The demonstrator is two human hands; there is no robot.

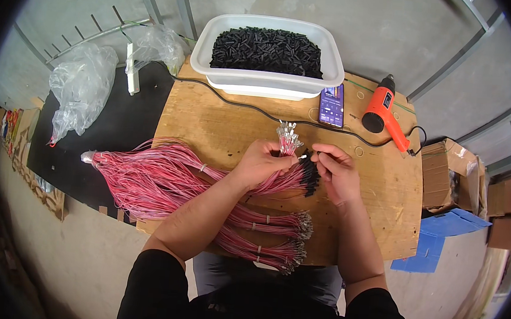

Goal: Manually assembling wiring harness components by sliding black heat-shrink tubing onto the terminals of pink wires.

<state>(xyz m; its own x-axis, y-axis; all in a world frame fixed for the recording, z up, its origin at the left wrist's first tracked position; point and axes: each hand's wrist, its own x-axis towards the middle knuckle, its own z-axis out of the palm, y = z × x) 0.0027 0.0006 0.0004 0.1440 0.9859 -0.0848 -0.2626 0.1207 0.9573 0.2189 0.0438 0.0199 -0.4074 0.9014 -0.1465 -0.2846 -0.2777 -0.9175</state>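
My left hand (261, 165) is closed round a bundle of pink-red and white wires, whose bare metal terminals (289, 136) stick up above the fingers. Close beside it, my right hand (336, 169) has thumb and forefinger pinched together at a wire end; a small dark piece, perhaps a sleeve, seems to be between them, but it is too small to make out surely. Below and between the hands, several wire ends carry black sleeves (310, 179). Nearer me lie two more tied wire bundles (269, 219) with bare metal ends. The wires run left into one large bunch (146, 178).
A white tub (200, 56) full of short black tubes stands at the back of the wooden table (384, 199). Right of it lie a phone (331, 108) and an orange-red heat gun (382, 106). A black cable (242, 102) crosses the tabletop. Clear plastic bags (84, 86) are at left, cardboard boxes (447, 168) at right.
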